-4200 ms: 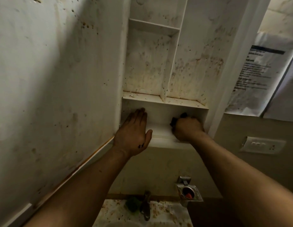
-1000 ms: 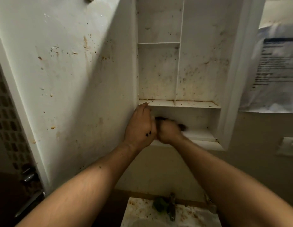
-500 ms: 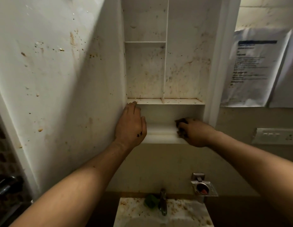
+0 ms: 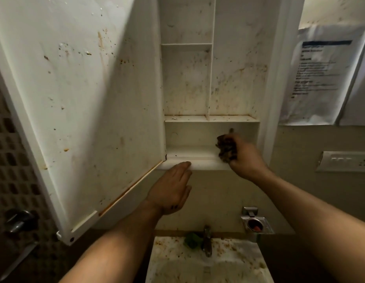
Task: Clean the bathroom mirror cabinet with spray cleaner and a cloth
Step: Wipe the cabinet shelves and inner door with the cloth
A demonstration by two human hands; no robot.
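Note:
The white mirror cabinet (image 4: 234, 82) hangs open on the wall, its back panel and shelves speckled with brown stains. Its door (image 4: 81, 103) swings out to the left, stained inside too. My right hand (image 4: 244, 158) is shut on a dark, dirty cloth (image 4: 225, 147), held at the right end of the bottom shelf (image 4: 189, 152), lifted just above it. My left hand (image 4: 171, 190) is flat and open below the cabinet's front lip, fingertips touching its edge. No spray cleaner is in view.
Below stands a stained washbasin (image 4: 234, 262) with a metal tap (image 4: 207, 242) and something green (image 4: 191, 241) beside it. A metal holder (image 4: 256, 223) sticks out of the wall. Printed papers (image 4: 320, 76) and a switch plate (image 4: 345, 161) are on the right wall.
My left hand has dropped from the bottom shelf's left corner to below the cabinet lip. My right hand has lifted the cloth off the shelf near its right end.

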